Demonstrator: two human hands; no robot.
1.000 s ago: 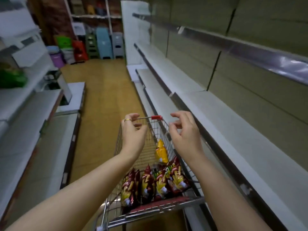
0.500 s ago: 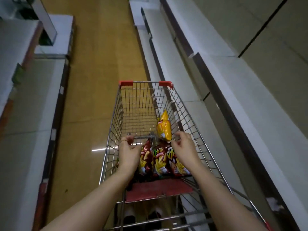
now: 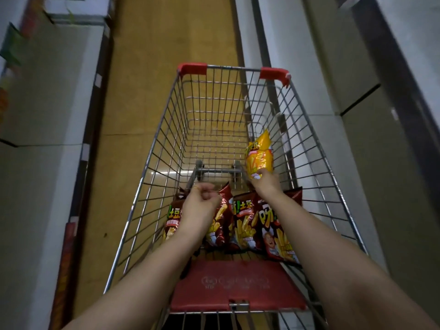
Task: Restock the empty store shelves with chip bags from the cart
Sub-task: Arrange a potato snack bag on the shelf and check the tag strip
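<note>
A wire shopping cart [image 3: 160, 148] with red corner caps stands in front of me in the aisle. Several dark red chip bags [image 3: 245, 225] stand upright at its near end, behind the red seat flap [image 3: 235, 284]. My right hand [image 3: 264, 185] pinches the bottom edge of a yellow chip bag [image 3: 259, 155] and holds it upright near the cart's right wall. My left hand [image 3: 202, 202] has curled fingers and sits over the tops of the left dark red bags. Whether it grips one is hidden.
Pale bare shelves [image 3: 362, 167] run along the right of the cart, stepped in tiers. Another low shelf unit [image 3: 40, 96] lines the left side. The wooden aisle floor [image 3: 166, 34] stretches ahead. The far half of the cart basket holds nothing.
My view tilted down onto the cart. Both hands came off the folding seat bar. The right hand took hold of the yellow bag, and the left dropped onto the dark red bags.
</note>
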